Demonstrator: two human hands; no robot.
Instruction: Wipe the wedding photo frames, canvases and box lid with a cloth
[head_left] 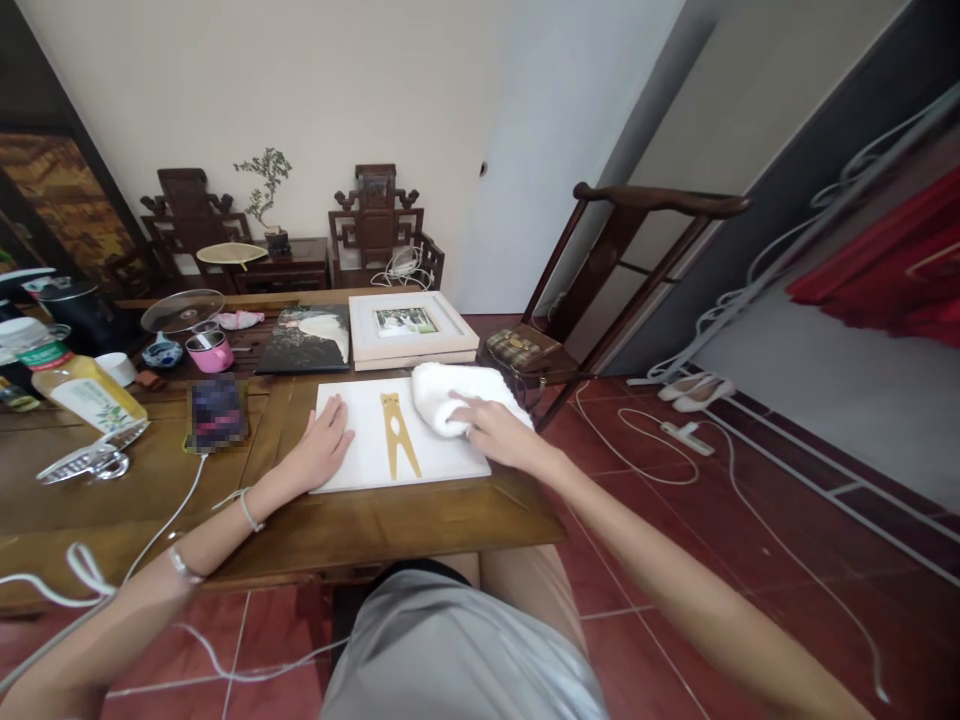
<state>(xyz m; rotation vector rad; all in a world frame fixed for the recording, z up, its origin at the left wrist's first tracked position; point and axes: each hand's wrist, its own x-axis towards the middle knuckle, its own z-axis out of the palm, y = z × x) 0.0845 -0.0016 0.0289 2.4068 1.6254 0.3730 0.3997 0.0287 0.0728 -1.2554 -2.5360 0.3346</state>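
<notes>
A white board point(365, 462) lies flat near the table's front edge. On its face is a yellow, long-legged animal figure point(400, 450); whether it is printed or a separate piece I cannot tell. My left hand point(324, 447) rests on the board's left side, fingers stretched out and holding nothing. At the far right corner, a fluffy white cloth point(444, 383) is bunched up under my right hand point(496, 434). The fingers of that hand press into the cloth, which covers part of the board and reaches past its edge.
Behind the board are a white framed photo point(414, 347) and a dark picture panel point(300, 345). Leftward stand a pink cup point(211, 353), a bottle of yellow liquid point(86, 385) and a hair claw clip point(90, 460). A wooden chair point(622, 240) stands right of the table.
</notes>
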